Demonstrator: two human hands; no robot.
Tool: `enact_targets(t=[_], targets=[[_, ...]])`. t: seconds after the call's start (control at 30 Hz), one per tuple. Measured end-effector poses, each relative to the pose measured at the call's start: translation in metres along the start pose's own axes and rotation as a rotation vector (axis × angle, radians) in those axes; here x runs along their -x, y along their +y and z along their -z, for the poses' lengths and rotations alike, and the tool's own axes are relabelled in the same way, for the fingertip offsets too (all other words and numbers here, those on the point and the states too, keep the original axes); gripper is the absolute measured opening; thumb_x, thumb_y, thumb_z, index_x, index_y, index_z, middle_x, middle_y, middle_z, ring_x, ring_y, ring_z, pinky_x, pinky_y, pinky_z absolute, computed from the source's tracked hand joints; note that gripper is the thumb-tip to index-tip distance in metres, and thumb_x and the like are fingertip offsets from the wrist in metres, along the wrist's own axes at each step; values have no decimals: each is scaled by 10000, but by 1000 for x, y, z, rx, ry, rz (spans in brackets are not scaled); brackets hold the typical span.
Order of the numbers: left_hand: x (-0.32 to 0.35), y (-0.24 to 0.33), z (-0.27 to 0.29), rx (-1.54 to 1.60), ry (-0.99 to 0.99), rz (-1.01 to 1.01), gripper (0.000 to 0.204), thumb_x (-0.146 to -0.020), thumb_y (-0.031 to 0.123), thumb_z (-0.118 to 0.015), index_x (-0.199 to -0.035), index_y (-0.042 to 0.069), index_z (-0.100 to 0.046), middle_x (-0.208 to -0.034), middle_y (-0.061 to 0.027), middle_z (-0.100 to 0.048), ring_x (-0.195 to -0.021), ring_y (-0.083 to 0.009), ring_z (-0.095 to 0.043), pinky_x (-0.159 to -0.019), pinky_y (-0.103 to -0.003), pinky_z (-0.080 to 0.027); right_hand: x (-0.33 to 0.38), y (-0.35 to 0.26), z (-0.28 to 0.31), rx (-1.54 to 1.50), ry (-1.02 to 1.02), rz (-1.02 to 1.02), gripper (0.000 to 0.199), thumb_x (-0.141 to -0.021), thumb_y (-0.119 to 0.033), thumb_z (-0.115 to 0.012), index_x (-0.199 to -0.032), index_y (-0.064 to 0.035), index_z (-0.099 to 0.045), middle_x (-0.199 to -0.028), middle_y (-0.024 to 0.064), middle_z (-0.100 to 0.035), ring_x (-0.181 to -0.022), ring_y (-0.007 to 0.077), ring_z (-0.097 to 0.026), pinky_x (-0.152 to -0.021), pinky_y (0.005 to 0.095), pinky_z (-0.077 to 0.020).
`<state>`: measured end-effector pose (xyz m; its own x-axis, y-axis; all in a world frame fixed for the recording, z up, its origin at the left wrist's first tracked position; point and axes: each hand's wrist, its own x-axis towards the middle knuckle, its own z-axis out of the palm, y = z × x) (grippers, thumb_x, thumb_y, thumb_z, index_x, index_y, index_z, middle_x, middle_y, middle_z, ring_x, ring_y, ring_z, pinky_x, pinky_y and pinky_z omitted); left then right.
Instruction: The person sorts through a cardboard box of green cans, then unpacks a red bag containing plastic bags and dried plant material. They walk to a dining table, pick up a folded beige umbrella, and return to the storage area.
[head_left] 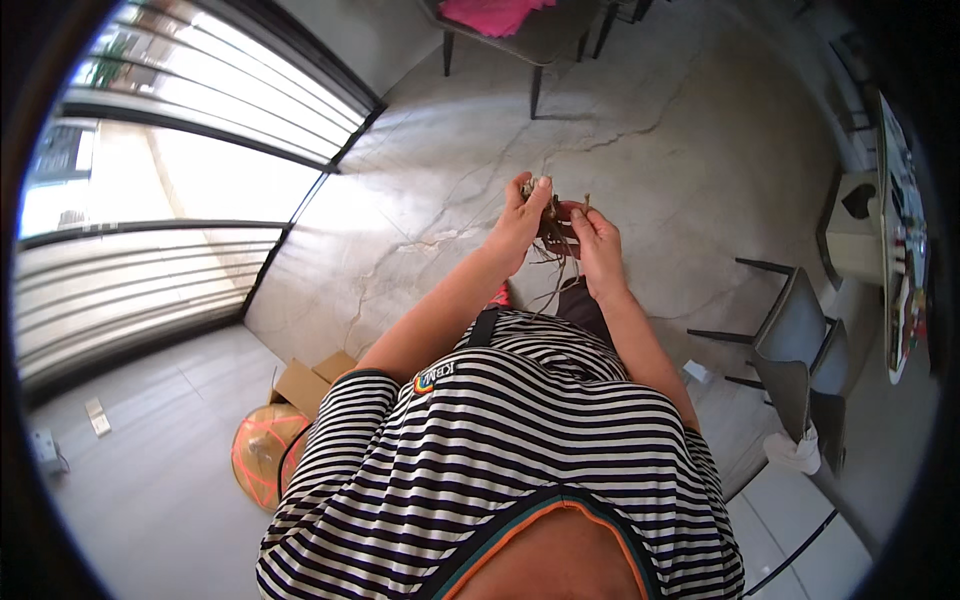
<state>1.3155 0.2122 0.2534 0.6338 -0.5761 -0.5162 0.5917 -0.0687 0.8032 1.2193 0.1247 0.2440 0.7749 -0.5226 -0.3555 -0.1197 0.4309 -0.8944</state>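
Out in front of one black-and-white striped shirt (540, 420), above a grey floor (720, 140) with crack-like lines, is one bundle of brown, root-like strands (549, 238); it sits between the person's two bare hands, its thinner strands trailing loose toward the shirt; how many strands there are cannot be counted, as they overlap. The left hand (519, 222) is partly closed, grasping the bundle's upper end, its thumb raised along the near side and its fingers curled around behind; the right hand (598, 248) is also half closed, thumb and forefinger drawn together at a short stem that pokes up beside the bundle, the other fingers reaching in behind the strands; whether those fingers press on them I cannot tell.

Beyond the hands stands one dark seat (505, 45) on thin legs, one bright pink cloth (495, 14) lying on it; to the left is a large window (190, 170) with dark frames and several horizontal bars; near the left elbow lie one straw hat (262, 447) with pinkish bands and, touching or just beside it, one open cardboard box (303, 388); to the right are at least two grey chairs (783, 325), overlapping, and one pale box (856, 235) bearing one dark heart shape.
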Motion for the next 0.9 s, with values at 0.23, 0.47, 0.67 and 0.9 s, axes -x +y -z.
enact_targets(t=[0.23, 0.47, 0.67, 0.9], targets=[[-84, -34, -100, -108, 34, -118, 493, -851, 293, -611, -1179, 5, -383, -937, -65, -513, -827, -136, -489, -712, -287, -426, -51, -26, 94, 603, 118, 158, 328, -934, -256, -430, -1029, 28, -565, -864, 152, -617, -783, 199, -573, -736, 316, -450], [-150, -35, -217, -245, -43, 39, 428, -862, 248, -579, -1185, 42, -390, -956, -61, -512, -811, -142, -497, -651, -314, -434, -103, -59, 203, 147, -34, 85, 328, -886, -216, -509, -1123, 9, -487, -925, 93, -612, -735, 171, -592, -641, 289, -452], [-164, -8, -341, -586, -348, 86, 477, -863, 228, -528, -1259, 5, -385, -1022, -144, -551, -920, -220, -533, -763, -339, -450, -116, -114, 307, -223, 44, -123, 308, -886, -202, -527, -1125, -11, -493, -970, 90, -597, -812, 191, -617, -617, 327, -540], [-252, -32, -383, -1135, -348, -460, 351, -875, 175, -487, -1160, -30, -475, -1061, -170, -553, -960, -237, -545, -811, -355, -432, -161, -149, 365, -462, 10, -134, 322, -905, -217, -495, -1109, 32, -493, -934, 115, -594, -788, 224, -613, -686, 358, -537]])
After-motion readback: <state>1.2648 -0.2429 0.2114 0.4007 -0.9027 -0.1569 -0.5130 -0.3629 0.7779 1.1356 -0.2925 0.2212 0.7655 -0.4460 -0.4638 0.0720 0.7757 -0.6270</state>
